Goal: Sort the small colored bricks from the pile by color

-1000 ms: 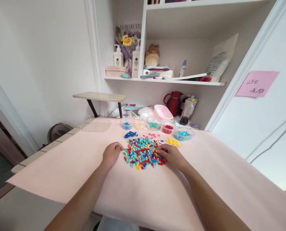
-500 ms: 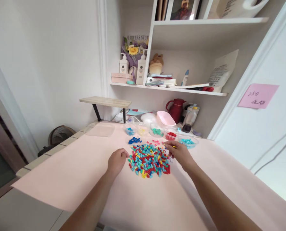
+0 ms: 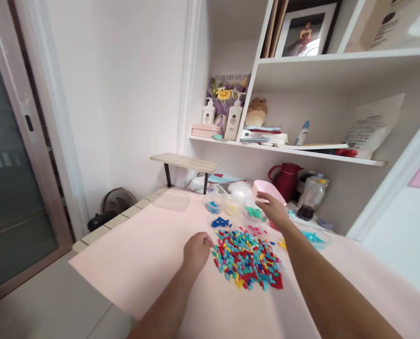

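A pile of small coloured pieces (image 3: pixel 247 259) in red, teal, yellow and blue lies on the pink table cover (image 3: pixel 142 254). My left hand (image 3: pixel 195 249) rests curled at the pile's left edge, fingertips against the pieces. My right hand (image 3: pixel 273 209) is stretched out beyond the pile, fingers pinched together above a clear bowl of green pieces (image 3: pixel 254 214); whatever it holds is too small to see. Beside that bowl stand a bowl with blue pieces (image 3: pixel 212 206) and one with yellow pieces (image 3: pixel 232 207). A teal-filled bowl (image 3: pixel 312 237) sits to the right of my arm.
Small sorted heaps lie behind the pile: blue (image 3: pixel 221 222), pink (image 3: pixel 254 230), yellow (image 3: pixel 282 244). A pink tub (image 3: pixel 266 187), a red jug (image 3: pixel 287 178) and bottles (image 3: pixel 312 197) stand at the back. A clear lid (image 3: pixel 170 200) and a low wooden stand (image 3: pixel 183 162) are on the left.
My right hand has left the pile's right side and moved away from me to above the green bowl. My left hand stayed put. The view has swung up and to the left.
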`<state>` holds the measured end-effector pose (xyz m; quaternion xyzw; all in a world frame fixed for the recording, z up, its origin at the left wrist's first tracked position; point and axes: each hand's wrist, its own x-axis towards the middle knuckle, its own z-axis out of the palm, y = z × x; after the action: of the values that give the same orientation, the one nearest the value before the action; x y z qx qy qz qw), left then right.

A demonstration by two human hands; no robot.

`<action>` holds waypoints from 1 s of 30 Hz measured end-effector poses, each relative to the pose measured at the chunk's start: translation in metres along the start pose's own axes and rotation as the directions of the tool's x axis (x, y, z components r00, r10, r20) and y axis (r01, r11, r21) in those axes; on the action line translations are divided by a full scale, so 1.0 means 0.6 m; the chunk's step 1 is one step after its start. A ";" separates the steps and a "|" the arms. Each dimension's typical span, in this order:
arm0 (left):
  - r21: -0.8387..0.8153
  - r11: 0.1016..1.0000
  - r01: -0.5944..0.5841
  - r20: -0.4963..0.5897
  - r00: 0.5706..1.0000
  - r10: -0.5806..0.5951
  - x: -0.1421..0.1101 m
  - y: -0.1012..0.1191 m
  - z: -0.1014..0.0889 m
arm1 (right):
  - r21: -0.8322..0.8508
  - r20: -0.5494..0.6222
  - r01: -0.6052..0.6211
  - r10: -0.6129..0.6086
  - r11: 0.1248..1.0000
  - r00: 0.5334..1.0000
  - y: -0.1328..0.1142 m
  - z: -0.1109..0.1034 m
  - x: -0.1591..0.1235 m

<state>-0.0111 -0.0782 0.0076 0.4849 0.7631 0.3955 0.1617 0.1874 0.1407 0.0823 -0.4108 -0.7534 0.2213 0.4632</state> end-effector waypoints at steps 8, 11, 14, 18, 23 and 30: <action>-0.017 1.000 0.011 0.004 1.000 -0.011 -0.001 -0.001 0.002 | 0.195 0.140 -0.148 0.122 0.970 0.983 0.013 -0.065 -0.085; -0.022 1.000 0.006 0.010 1.000 -0.005 0.001 -0.003 0.002 | 0.206 0.134 -0.140 0.114 0.969 0.984 0.004 -0.093 -0.144; -0.025 1.000 -0.008 0.016 1.000 0.008 0.004 -0.004 0.002 | 0.235 0.140 -0.184 0.154 0.954 0.978 0.008 -0.106 -0.203; -0.037 0.999 -0.023 0.029 0.999 0.024 0.007 -0.005 0.002 | 0.171 0.190 -0.282 0.249 0.944 0.950 0.013 -0.102 -0.251; -0.053 0.998 -0.025 0.030 0.999 0.027 0.011 -0.007 0.003 | 0.034 0.145 -0.211 0.204 0.977 0.968 -0.002 -0.098 -0.256; -0.047 0.998 -0.029 0.023 0.999 0.030 0.015 -0.009 0.004 | -0.235 0.127 -0.085 0.117 0.968 0.985 0.038 -0.110 -0.250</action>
<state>-0.0172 -0.0707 0.0033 0.4968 0.7444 0.4099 0.1761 0.2897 0.0266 0.0198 -0.4827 -0.7826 0.1848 0.3470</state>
